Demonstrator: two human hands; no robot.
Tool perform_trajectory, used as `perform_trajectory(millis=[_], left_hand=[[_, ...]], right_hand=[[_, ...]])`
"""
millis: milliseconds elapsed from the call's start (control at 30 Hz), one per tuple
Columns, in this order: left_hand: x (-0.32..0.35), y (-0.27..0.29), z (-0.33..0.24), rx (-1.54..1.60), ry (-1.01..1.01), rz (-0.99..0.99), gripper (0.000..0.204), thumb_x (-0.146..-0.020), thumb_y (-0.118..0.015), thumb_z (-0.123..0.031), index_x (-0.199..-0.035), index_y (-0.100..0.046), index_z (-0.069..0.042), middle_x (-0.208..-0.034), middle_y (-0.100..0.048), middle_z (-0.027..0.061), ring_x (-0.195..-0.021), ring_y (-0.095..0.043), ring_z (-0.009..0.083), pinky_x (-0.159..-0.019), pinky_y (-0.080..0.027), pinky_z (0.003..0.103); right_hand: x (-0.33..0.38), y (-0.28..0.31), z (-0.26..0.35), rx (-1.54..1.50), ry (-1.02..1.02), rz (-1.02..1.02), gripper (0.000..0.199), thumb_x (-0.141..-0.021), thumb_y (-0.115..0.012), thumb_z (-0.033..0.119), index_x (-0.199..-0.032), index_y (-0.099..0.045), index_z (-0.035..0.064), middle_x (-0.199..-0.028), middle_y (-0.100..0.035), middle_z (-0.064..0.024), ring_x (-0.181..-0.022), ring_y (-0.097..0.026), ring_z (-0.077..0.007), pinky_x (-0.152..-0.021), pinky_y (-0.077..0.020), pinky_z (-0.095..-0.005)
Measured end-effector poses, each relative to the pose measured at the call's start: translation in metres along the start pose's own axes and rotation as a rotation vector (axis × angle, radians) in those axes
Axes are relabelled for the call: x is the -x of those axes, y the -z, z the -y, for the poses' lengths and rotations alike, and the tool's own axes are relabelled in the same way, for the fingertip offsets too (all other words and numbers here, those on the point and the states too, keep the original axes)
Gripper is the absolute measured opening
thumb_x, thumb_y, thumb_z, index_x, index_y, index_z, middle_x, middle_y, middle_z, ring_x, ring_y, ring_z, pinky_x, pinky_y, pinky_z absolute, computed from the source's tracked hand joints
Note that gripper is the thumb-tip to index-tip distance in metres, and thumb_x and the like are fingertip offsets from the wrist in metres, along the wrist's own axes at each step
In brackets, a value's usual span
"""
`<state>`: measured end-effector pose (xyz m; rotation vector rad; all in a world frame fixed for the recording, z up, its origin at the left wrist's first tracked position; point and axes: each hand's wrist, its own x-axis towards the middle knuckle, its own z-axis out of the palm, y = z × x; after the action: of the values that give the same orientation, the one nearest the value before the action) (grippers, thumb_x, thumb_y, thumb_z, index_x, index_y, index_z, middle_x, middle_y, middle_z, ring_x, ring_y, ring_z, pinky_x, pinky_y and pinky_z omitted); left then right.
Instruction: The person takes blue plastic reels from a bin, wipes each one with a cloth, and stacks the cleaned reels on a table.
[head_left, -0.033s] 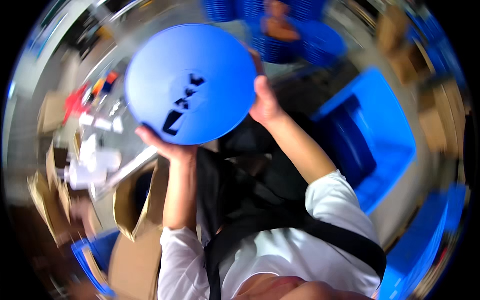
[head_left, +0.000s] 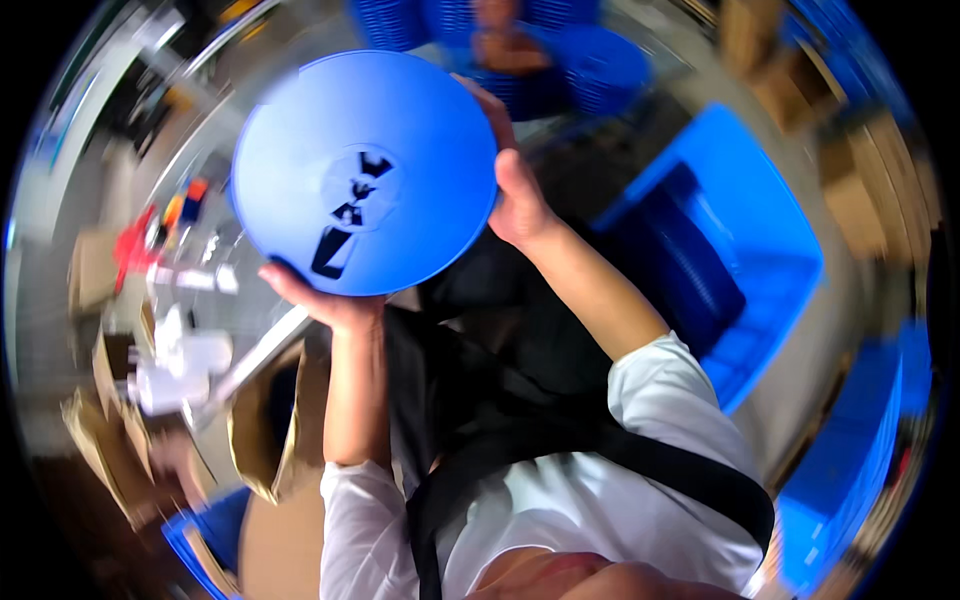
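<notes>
A round blue plastic reel [head_left: 430,190] with black cutouts around its hub is held up in front of me, its broad face toward me. My left hand [head_left: 335,300] grips the lower left rim, thumb along the edge and its other fingers mostly hidden behind the reel. On the right side my right hand [head_left: 515,195] is closed on the rim, thumb at the front edge, fingers partly out of sight behind it. To the right, a bright blue crate [head_left: 775,265] contains dark blue rounded items [head_left: 690,260], perhaps more reels.
Blue ribbed stacks [head_left: 600,70] stand at the far side beside a blurred brownish shape [head_left: 510,45]. White bottles [head_left: 185,360] and a red item [head_left: 135,245] lie on the grey table [head_left: 260,265] at left. An open cardboard box [head_left: 265,430] is near my left arm.
The reel and both hands sit slightly farther left in the picture. The crate and far stacks have shifted left and up, and the left-side things lower. Both hands keep their hold.
</notes>
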<state>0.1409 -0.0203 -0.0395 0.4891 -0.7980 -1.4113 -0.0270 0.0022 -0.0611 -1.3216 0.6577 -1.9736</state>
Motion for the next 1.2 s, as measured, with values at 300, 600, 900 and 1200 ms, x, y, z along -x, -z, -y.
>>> perform_trajectory(millis=[300,600,900,1200], left_hand=[[0.105,-0.187,0.190,0.154,0.703,0.357,0.066,-0.091,-0.040,-0.059,-0.129,-0.042,-0.006,-0.125,-0.051,0.0110,-0.113,-0.051,0.0258,-0.098,-0.040,0.041],[0.241,-0.248,0.336,0.223,1.505,0.460,0.080,-0.088,-0.024,-0.070,-0.143,-0.030,-0.012,-0.146,-0.033,0.0093,-0.133,-0.029,0.0254,-0.110,-0.021,0.040],[0.260,-0.203,0.424,0.300,1.924,0.201,0.089,-0.084,-0.009,-0.076,-0.147,-0.017,-0.013,-0.152,-0.016,0.0145,-0.137,-0.018,0.0357,-0.110,-0.012,0.054],[0.255,-0.194,0.448,0.485,1.990,-0.053,0.092,-0.084,-0.013,-0.076,-0.148,0.004,-0.011,-0.153,0.002,0.0174,-0.140,0.007,0.0394,-0.111,0.003,0.056]], right_hand=[[0.113,0.202,0.191,0.397,0.105,-0.658,0.072,-0.092,-0.045,0.050,-0.143,-0.026,0.0035,-0.144,-0.033,-0.0127,-0.132,-0.033,-0.0241,-0.109,-0.0261,-0.0378],[0.207,0.346,0.287,0.720,-0.638,-1.232,0.072,-0.089,-0.051,0.052,-0.138,-0.038,0.0014,-0.141,-0.041,-0.0141,-0.128,-0.040,-0.0247,-0.107,-0.0301,-0.0336],[0.191,0.462,0.239,0.959,-1.299,-0.873,0.077,-0.086,-0.052,0.056,-0.137,-0.040,-0.0006,-0.144,-0.037,-0.0158,-0.132,-0.036,-0.0272,-0.109,-0.0256,-0.0337],[0.138,0.492,0.193,1.090,-1.566,-0.509,0.074,-0.081,-0.055,0.059,-0.133,-0.048,0.0058,-0.141,-0.041,-0.0166,-0.130,-0.038,-0.0281,-0.107,-0.0280,-0.0342]])
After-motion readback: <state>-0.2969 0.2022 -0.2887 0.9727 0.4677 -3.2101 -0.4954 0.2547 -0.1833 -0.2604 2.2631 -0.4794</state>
